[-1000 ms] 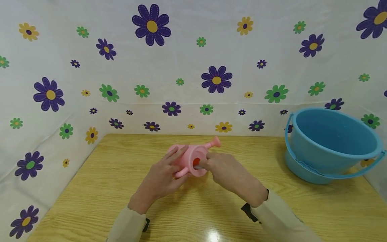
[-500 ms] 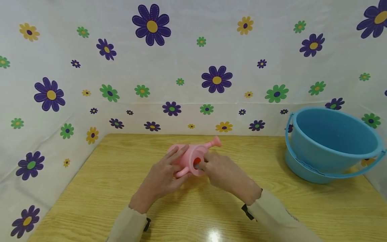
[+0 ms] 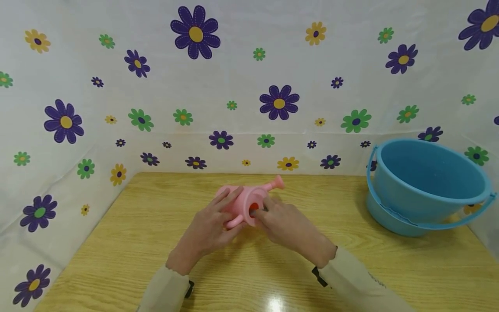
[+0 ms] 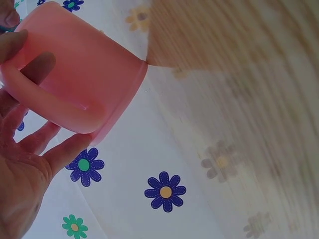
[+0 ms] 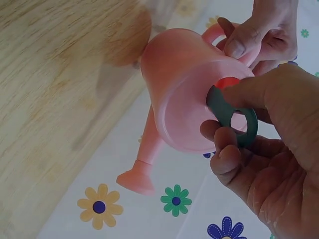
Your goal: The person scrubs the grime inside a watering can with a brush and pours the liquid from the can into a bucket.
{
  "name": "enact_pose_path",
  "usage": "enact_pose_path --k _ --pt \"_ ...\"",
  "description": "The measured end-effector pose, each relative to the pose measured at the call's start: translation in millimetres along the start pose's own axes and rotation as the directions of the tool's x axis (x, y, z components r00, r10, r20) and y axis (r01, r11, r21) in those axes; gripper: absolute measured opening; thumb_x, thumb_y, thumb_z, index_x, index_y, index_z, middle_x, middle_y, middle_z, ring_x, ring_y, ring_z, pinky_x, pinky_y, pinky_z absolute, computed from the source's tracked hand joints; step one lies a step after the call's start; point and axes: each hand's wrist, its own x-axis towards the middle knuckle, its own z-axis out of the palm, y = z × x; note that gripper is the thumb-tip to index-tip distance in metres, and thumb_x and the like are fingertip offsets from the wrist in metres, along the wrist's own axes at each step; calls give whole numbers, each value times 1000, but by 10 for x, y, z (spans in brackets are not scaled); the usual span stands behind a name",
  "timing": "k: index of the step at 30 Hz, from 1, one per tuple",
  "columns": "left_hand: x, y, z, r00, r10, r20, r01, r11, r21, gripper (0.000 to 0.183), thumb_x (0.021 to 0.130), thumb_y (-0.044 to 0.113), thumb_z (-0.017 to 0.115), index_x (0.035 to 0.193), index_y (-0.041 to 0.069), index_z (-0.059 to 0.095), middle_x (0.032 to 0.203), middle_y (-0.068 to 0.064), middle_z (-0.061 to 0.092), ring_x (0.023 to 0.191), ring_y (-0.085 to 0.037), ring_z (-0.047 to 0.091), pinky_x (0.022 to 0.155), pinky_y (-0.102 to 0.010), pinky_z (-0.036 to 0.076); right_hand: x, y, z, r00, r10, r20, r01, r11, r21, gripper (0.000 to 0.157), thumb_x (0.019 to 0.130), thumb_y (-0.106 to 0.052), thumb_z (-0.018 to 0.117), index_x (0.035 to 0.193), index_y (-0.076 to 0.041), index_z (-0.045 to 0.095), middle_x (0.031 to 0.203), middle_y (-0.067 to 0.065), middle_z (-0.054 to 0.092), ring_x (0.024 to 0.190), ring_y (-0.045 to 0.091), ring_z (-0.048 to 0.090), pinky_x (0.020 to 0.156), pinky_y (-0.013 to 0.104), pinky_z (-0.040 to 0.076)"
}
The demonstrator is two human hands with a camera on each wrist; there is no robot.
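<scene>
A pink watering can is tilted with its wide mouth toward the right hand and its spout pointing to the far right. My left hand grips it, the fingers around the handle and against the body. At the mouth, my right hand pinches a dark green piece with a ring-shaped end, seen most plainly in the right wrist view. Something red shows inside the can behind the right fingers. Its shape, and the far end of the green piece, are mostly hidden.
To the right stands a large light blue bucket, its handle hanging down in front. The wood-grain table ends at a white flower-print cloth behind and at both sides.
The right hand has shifted slightly left toward the can's mouth, and its fingers have turned a little with the piece. The left hand and the can have hardly moved.
</scene>
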Motion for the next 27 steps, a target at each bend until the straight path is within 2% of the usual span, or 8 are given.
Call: enact_pose_path --k 3,6,13,19,27 --pt "-8 3 5 1000 -4 2 4 1000 -3 43 88 35 81 56 16 58 156 -9 51 147 -36 46 101 -42 58 5 -37 0 999 31 38 -29 998 -55 14 91 -12 78 102 -11 69 104 8 61 79 15 59 63 19 58" --pt "-11 1 14 1000 -4 -1 4 1000 0 43 87 35 81 56 16 58 156 -9 52 147 -36 46 100 -42 59 10 -79 -12 996 58 65 -51 992 -111 15 90 -9 77 103 -10 71 107 10 63 83 19 61 64 21 60" --pt "-11 -23 19 1000 4 -2 -4 1000 12 46 89 36 79 54 16 56 155 -10 53 146 -36 46 99 -42 59 -15 -126 -48 998 57 41 -46 971 -233 23 83 -10 81 104 -9 72 98 10 61 80 18 54 56 16 50" --pt "-8 -20 11 1000 2 1 -2 1000 17 45 90 36 77 55 16 58 155 -10 53 146 -36 47 98 -43 60 -63 -147 -108 999 49 13 -45 970 -237 22 83 -7 80 103 -9 72 91 9 58 76 18 48 51 14 42" --pt "-2 -7 9 1000 -9 7 9 1000 6 46 90 38 78 55 16 58 155 -9 53 146 -36 47 99 -43 59 -106 -176 -207 998 66 18 -60 970 -235 20 81 -2 80 99 -8 72 88 8 57 73 15 45 50 14 40"
